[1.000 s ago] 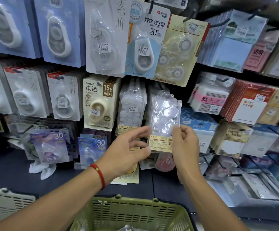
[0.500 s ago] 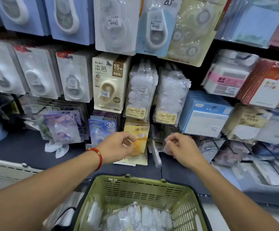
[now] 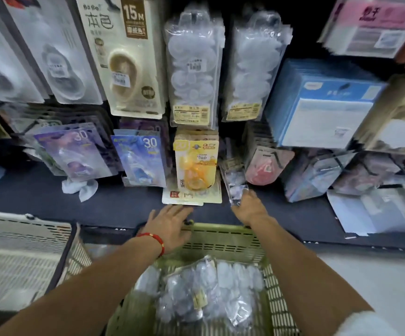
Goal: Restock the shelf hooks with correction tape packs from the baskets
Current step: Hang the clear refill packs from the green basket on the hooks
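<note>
blue notepad stack (image 3: 322, 105) upper right, pink label pack (image 3: 371, 23) above, white crumpled scrap (image 3: 80, 187) on ledge

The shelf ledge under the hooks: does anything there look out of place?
Yes. A white crumpled scrap lies loose on the dark ledge, and flat card packs lie there below the yellow pack rather than hanging.

The left hand (image 3: 170, 225), a red cord bracelet (image 3: 153, 240) at its wrist, lies with fingers straight over the far rim of the green slotted plastic basket (image 3: 223, 241). The right hand (image 3: 251, 208) pinches a clear plastic pack (image 3: 235, 184) of small white correction tapes above the dark shelf (image 3: 128, 204). More clear packs (image 3: 201, 289) lie heaped in the basket.
</note>
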The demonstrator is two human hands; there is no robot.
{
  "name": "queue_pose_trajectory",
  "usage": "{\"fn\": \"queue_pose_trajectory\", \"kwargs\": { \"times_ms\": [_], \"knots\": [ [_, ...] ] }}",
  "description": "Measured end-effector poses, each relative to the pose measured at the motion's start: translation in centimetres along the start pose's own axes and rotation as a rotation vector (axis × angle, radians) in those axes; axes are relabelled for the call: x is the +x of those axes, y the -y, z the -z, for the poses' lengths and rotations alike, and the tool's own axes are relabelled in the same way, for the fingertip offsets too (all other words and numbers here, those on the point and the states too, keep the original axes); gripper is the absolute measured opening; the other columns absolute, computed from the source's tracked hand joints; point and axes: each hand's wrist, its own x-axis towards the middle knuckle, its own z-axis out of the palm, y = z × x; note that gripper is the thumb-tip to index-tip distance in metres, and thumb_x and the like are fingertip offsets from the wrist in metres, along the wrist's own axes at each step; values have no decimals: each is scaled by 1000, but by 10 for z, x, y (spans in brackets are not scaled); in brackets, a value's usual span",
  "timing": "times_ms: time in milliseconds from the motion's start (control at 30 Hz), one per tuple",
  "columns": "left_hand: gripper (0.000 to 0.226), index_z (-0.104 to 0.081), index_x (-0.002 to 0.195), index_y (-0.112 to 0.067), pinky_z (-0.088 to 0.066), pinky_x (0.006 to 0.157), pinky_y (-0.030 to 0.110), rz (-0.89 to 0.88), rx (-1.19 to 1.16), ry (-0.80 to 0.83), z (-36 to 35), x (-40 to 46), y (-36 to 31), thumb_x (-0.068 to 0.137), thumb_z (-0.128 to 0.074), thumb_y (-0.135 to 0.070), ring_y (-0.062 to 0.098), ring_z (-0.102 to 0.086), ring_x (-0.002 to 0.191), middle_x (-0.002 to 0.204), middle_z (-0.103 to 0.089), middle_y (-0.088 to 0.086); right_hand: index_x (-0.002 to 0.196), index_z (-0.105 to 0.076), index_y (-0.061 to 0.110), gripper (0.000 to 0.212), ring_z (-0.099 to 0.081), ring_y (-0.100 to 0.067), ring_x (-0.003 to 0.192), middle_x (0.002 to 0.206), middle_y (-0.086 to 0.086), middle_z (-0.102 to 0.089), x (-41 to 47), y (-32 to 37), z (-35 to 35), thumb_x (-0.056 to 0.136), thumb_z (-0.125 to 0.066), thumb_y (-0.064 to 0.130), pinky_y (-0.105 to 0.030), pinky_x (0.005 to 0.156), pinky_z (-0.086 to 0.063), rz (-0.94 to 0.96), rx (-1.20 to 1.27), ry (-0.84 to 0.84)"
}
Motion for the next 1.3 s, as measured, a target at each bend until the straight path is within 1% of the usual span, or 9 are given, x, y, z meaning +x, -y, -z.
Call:
{"fn": "queue_pose_trajectory", "kwargs": {
  "times_ms": [100,267,467,633,767,833,933,1100,1300],
  "knots": [
    [75,-20,164,-39,-8,127,52,-9,-25,42,-20,3,13,99,-56,-53,18,-17,159,171,-23,-7,166,-8,7,92,-25,-38,154,172,-11,-11,33,-12,-13,102,-61,47,-49,123,-31,-54,48,36],
    [82,-20,163,-42,2,126,53,-38,-81,-60,-36,2,19,95,-63,-53,18,-9,161,172,-19,-10,157,-30,12,100,-32,-37,148,161,-10,-37,63,-27,-21,83,-82,55,-50,118,-37,-109,61,-120],
    [86,-14,164,-42,10,126,51,-11,-109,-16,-31,-3,15,96,-65,-47,17,-1,162,174,-11,-9,112,-66,13,42,-69,-35,109,118,-14,-72,49,-40,-9,79,-89,23,-44,92,-58,-36,440,5],
    [72,-35,160,-22,-26,124,37,-41,-158,-144,-1,-15,-23,95,-64,-20,22,-32,152,164,-38,2,90,-63,19,12,-66,-26,87,86,1,-69,-5,-44,46,91,-74,21,-28,63,-45,219,352,-195],
    [48,-53,144,-22,-46,107,37,-176,-326,-442,45,-30,-71,96,-60,-15,24,-51,132,144,-55,1,69,-50,36,39,-52,2,63,63,20,-55,-67,-36,110,91,-79,20,-20,60,-36,489,248,-245],
    [45,-56,140,-22,-46,109,37,-228,-413,-548,74,-37,-93,96,-62,-20,22,-53,129,141,-57,-1,76,-61,40,34,-58,9,69,68,30,-63,-99,-29,140,88,-84,19,-10,66,-42,578,249,-212],
    [41,-65,126,-30,-50,107,35,-288,-654,-443,114,-47,-117,86,-67,-34,13,-62,117,126,-68,-7,95,-75,30,21,-69,-5,83,90,6,-77,-137,-19,177,84,-88,18,-25,82,-55,626,422,-236],
    [20,-69,92,-33,-53,75,21,-407,-972,-405,148,-61,-121,97,-72,-13,1,-62,77,80,-71,-17,102,-73,28,21,-72,-11,79,86,-6,-79,-173,6,205,85,-86,31,-26,71,-58,614,875,-341],
    [11,-75,108,-18,-60,91,41,-363,-1317,-494,192,-68,-124,97,-73,-19,22,-76,95,101,-80,8,113,-67,22,27,-78,-22,78,94,-4,-82,-181,36,185,92,-77,36,-39,71,-60,496,1111,-276]
  ]
}}
